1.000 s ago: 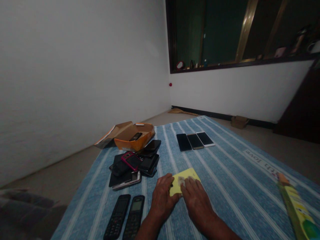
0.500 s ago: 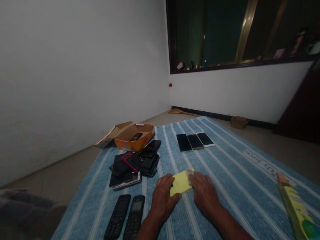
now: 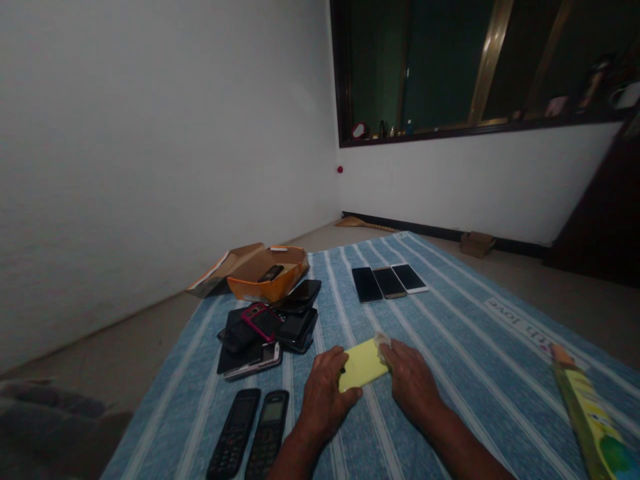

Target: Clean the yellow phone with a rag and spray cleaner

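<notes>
A yellow phone (image 3: 363,363), back side up, lies low over the striped cloth in front of me. My left hand (image 3: 326,390) grips its left end, thumb along the near edge and fingers at the far edge. At the right end, my right hand (image 3: 411,377) presses a crumpled whitish wipe (image 3: 382,340) against the far right corner. Two black keypad phones, one (image 3: 234,433) beside the other (image 3: 269,430), lie left of my left forearm. Farther off, a black phone (image 3: 367,285), a gold-edged phone (image 3: 390,283) and a white phone (image 3: 409,278) lie in a row, screens up.
A heap of phones (image 3: 267,327) lies at the left, in front of an open orange box (image 3: 260,288) holding one phone (image 3: 271,273). A yellow-green packet (image 3: 590,413) lies at the right edge. Blue striped cloth (image 3: 450,320) covers the surface; a wall (image 3: 175,133) rises beyond its left side.
My right hand has slid slightly right with the wipe, toward the far right corner of the yellow phone. My left hand keeps its hold. The view has shifted a little.
</notes>
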`<state>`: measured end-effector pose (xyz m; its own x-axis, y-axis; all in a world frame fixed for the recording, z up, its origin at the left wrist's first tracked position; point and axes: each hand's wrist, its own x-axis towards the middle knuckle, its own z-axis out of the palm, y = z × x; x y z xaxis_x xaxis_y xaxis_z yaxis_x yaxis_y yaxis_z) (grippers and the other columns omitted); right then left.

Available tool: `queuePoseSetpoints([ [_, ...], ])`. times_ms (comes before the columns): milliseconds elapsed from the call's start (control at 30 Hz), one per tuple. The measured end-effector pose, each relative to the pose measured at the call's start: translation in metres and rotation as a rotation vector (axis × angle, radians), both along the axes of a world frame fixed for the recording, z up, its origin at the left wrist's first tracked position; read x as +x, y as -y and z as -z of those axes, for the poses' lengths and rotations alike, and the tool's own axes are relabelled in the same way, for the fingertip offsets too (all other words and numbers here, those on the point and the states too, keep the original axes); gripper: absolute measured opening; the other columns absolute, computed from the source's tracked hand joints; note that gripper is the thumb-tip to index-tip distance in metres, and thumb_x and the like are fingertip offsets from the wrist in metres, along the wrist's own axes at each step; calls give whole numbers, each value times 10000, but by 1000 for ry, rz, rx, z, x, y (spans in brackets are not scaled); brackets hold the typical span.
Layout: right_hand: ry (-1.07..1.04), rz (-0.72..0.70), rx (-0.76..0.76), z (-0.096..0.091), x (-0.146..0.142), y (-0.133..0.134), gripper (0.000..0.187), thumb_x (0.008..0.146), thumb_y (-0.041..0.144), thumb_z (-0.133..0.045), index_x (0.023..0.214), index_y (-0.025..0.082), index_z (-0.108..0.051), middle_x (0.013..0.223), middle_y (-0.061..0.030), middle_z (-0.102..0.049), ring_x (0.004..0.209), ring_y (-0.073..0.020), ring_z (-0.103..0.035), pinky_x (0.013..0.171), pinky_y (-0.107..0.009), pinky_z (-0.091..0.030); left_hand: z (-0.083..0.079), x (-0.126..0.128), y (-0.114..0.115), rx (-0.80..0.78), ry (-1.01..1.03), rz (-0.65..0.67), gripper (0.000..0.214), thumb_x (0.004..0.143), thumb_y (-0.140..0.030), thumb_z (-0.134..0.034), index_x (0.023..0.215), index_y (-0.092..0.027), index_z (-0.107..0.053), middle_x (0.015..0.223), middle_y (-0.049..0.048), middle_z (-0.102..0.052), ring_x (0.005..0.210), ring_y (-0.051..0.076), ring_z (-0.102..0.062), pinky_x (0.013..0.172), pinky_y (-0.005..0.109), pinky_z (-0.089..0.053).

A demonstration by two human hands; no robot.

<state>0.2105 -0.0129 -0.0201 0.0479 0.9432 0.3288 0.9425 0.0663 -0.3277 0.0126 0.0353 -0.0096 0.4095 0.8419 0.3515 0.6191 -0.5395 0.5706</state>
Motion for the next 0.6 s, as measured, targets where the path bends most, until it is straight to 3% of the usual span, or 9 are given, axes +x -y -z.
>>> queuePoseSetpoints([
  [367, 16, 2, -7, 4, 6, -3, 554, 844, -46, -392, 1306, 169, -609, 1179, -119, -656, 1083, -230, -593, 944, -320, -413, 2, 1, -1, -6, -3, -7, 567, 578, -113, -788, 1135, -144, -692, 1265, 169, -677, 1154, 340, -616, 978, 524, -524],
  [600, 3, -34, 74, 9, 9, -5, 501, 866, -20, -410, 1295, 149, -606, 1118, -122, -662, 1039, -241, -600, 921, -339, -447, 0, 1, 0, 1, -9, -9, 552, 584, -128, -783, 1130, -122, -696, 1253, 187, -682, 1144, 352, -622, 961, 526, -537],
])
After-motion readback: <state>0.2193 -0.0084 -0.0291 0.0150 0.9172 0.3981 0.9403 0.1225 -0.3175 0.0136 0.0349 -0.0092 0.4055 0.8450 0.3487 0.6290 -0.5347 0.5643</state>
